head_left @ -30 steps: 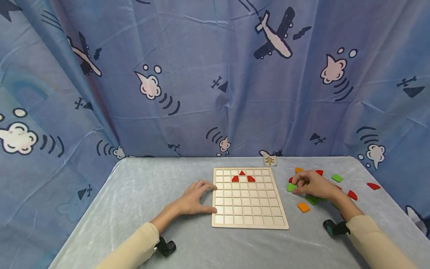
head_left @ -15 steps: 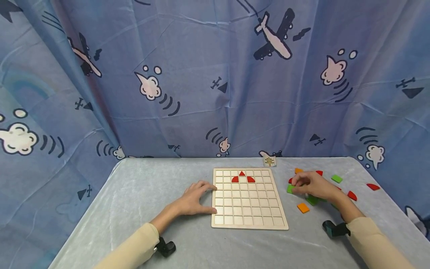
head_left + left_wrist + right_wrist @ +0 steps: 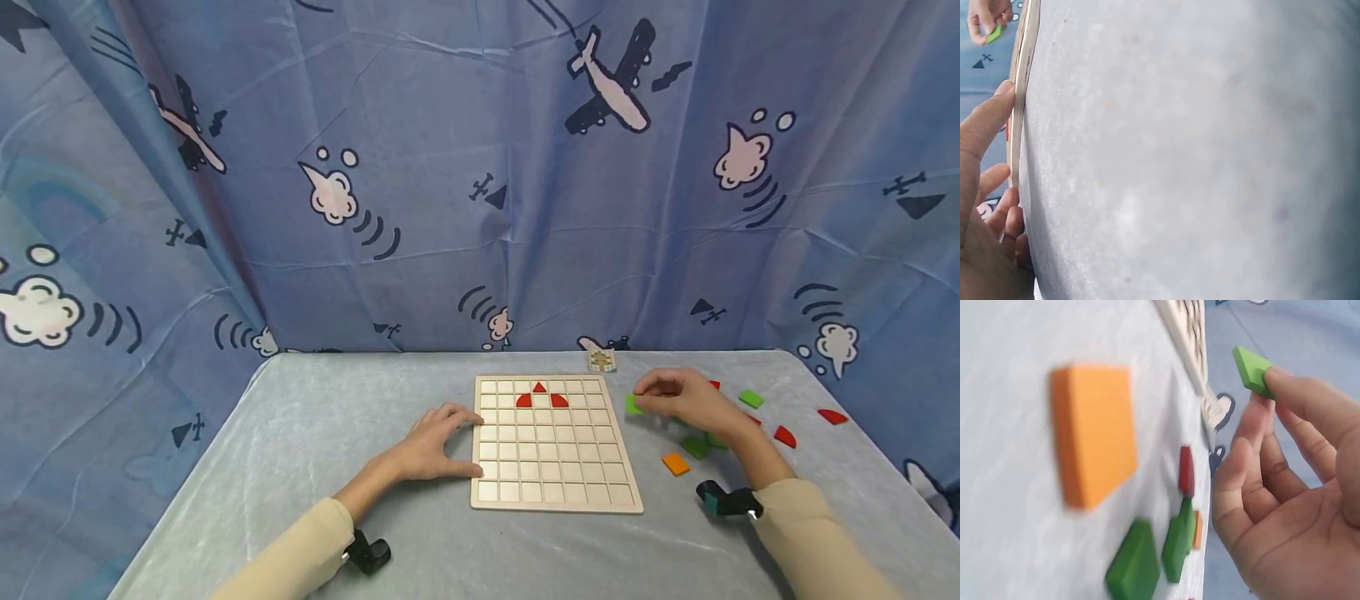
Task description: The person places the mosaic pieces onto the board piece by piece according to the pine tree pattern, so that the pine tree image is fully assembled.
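A light green square tile (image 3: 1251, 370) is pinched between the thumb and fingertips of my right hand (image 3: 686, 398), raised off the table just right of the board. My left hand (image 3: 431, 443) rests at the left edge of the wooden grid board (image 3: 558, 494), its thumb and a fingertip touching the rim, spread apart. Near the board's top sit a red triangle (image 3: 540, 387) and two red quarter-round pieces, one on the left (image 3: 524, 401) and one on the right (image 3: 559, 401). The left wrist view shows the thumb (image 3: 988, 122) against the board's side.
Right of the board lie loose pieces: an orange tile (image 3: 676, 464), dark green tiles (image 3: 694, 447), a light green tile (image 3: 752, 398) and red quarter-rounds (image 3: 785, 437). A small patterned card (image 3: 602, 359) lies behind the board. A blue printed curtain (image 3: 420, 167) hangs at the back.
My right hand has lifted the light green tile from among the loose pieces and moved left toward the board. My left hand has stayed at the board's edge.
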Demonstrator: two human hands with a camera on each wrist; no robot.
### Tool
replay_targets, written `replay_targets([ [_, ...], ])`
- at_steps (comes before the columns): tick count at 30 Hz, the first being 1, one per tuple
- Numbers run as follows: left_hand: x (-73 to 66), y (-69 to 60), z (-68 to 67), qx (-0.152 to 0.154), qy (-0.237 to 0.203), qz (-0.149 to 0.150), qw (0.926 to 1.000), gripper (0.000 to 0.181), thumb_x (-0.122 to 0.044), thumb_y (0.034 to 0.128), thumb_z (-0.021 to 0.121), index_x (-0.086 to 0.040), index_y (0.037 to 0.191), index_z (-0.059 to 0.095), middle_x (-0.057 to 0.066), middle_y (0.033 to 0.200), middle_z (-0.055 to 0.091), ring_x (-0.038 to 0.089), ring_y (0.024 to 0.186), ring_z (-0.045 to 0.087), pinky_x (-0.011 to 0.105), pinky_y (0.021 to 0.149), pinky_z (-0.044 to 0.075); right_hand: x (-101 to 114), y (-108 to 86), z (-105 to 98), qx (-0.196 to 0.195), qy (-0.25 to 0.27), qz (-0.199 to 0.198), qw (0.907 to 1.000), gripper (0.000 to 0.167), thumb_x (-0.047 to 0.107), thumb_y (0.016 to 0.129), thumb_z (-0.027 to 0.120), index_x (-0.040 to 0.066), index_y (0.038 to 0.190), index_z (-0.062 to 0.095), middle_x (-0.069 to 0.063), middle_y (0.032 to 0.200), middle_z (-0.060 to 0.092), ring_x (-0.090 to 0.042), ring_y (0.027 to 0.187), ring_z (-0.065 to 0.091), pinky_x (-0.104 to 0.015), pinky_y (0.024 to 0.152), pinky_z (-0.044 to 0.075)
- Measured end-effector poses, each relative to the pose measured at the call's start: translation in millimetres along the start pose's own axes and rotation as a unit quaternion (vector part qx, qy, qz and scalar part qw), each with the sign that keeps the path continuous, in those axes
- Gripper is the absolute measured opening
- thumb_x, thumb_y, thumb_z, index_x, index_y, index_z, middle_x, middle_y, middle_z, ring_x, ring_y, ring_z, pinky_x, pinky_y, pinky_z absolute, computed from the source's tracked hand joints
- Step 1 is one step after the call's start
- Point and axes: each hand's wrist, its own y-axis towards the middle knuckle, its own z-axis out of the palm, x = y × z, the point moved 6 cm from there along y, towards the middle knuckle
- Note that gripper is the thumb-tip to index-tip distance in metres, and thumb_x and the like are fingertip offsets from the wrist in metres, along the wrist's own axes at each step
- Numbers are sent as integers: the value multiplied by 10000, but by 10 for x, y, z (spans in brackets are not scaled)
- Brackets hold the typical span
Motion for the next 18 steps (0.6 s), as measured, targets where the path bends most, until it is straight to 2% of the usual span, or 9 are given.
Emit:
replay_targets([
  [5, -2, -3, 5, -12, 15, -3, 10000, 732, -530, 757, 802, -249, 1377, 530, 2, 1397, 498, 237, 1310, 437, 525, 1043, 356, 81, 104, 78, -64, 111, 74, 9999, 335, 363, 889, 728, 113, 1108, 678, -108, 1021, 702, -294, 879, 639, -354, 747, 539],
  [9, -2, -3, 6, -19, 8, 3, 10000, 735, -529, 757, 803, -249, 1379, 529, 3, 1393, 499, 238, 1309, 438, 526, 1039, 356, 210, 166, 153, 15, 228, -141, 9996, 321, 322, 891, 733, 93, 1111, 685, -133, 1028, 709, -306, 890, 662, -369, 749, 550],
  [14, 2, 0, 12, -29, 45, 9, 10000, 736, -535, 757, 800, -245, 1377, 529, 7, 1395, 499, 238, 1312, 439, 534, 1042, 356, 338, 253, 263, 187, 432, -322, 9984, 301, 263, 895, 733, 64, 1116, 686, -155, 1042, 707, -241, 905, 689, -362, 803, 578],
  [18, 1, 2, 16, -41, 51, 12, 10000, 739, -536, 756, 801, -241, 1376, 530, 11, 1398, 500, 242, 1312, 441, 536, 1045, 356, 403, 331, 337, 205, 625, -298, 9974, 290, 240, 887, 743, 64, 1112, 691, -143, 1063, 695, -175, 899, 686, -371, 835, 587],
])
